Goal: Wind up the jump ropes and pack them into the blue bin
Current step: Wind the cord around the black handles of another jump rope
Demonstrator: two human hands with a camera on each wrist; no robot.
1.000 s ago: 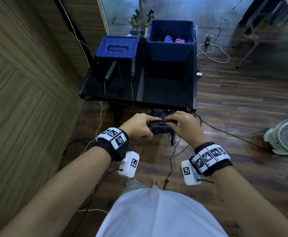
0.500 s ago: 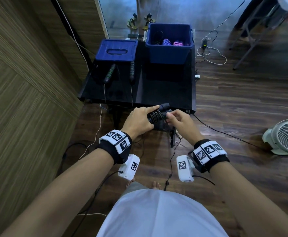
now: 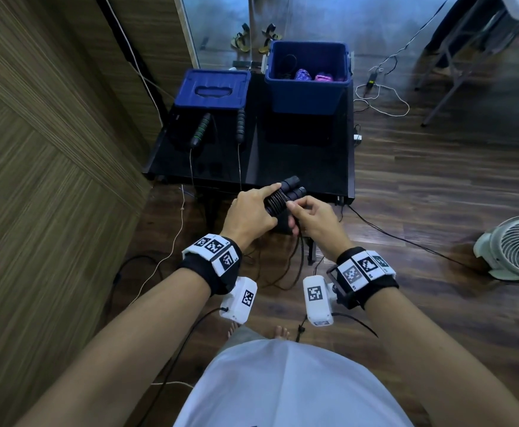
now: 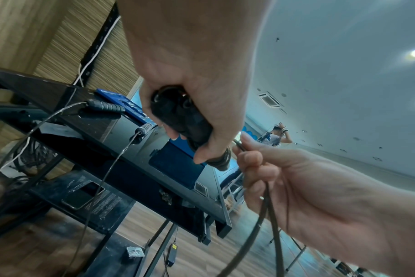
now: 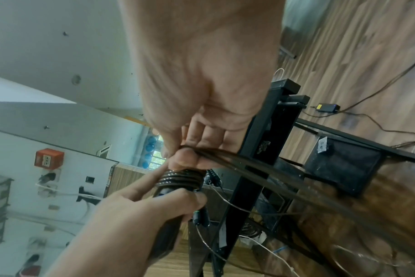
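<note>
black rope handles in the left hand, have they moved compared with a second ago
Yes. The black rope handles in the left hand have risen toward the black table; their ends now overlap its near edge, where before they hung below it.

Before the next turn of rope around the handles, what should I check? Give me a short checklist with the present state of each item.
1. Left hand grips the two black handles together: ok.
2. Right hand pinches the loose rope: ok.
3. Wound coils sit tight, side by side: ok.
4. Loose rope free of floor cables: cannot tell.
5. Blue bin open, with room: ok.
6. Second jump rope on the table out of the way: ok.
</note>
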